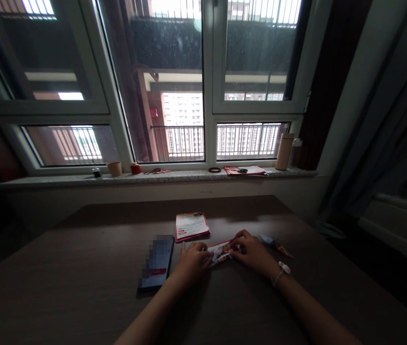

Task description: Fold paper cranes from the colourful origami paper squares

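On the dark table, both hands pinch a small, flat, colourful printed piece (221,251) with a red edge; whether it is paper or a packet I cannot make out. My left hand (192,261) grips its left end, thumb and fingers closed. At the other end is my right hand (249,251), fingers bent and pressed together on it. A bracelet with a white charm (283,269) circles the right wrist. Just beyond the left hand lies a white card with a red border (191,226). The fingers hide part of the held piece.
Left of my left hand lies a phone (162,261), its screen partly pixelated. Beyond my right hand is a crumpled clear wrapper (268,239). The windowsill (189,176) bears a paper cup (114,168), a red spool (135,168), red-edged papers (255,170) and a tan flask (284,152).
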A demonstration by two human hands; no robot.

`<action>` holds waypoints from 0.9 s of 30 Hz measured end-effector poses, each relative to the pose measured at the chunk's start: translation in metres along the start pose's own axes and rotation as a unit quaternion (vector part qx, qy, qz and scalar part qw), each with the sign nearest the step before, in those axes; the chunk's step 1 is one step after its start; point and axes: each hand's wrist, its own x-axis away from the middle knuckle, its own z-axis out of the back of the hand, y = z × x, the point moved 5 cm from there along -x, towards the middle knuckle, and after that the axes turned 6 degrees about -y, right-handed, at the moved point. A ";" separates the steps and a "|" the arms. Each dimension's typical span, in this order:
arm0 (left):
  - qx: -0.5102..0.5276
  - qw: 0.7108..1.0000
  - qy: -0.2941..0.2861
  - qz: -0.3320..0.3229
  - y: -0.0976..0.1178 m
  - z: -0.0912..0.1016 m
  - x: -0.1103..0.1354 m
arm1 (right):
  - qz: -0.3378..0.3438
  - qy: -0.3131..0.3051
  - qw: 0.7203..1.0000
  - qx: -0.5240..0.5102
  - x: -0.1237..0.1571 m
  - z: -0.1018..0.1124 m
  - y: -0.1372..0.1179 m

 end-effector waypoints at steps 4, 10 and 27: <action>0.006 1.000 0.006 0.000 -0.002 -0.001 -0.001 | -0.015 -0.005 1.000 0.014 -0.001 -0.001 0.000; 0.000 1.000 0.008 0.005 0.000 0.001 -0.002 | -0.028 -0.020 0.998 0.046 -0.001 -0.003 -0.003; -0.022 0.999 0.021 -0.009 0.003 0.002 -0.002 | -0.002 -0.011 0.997 0.070 0.000 -0.006 -0.008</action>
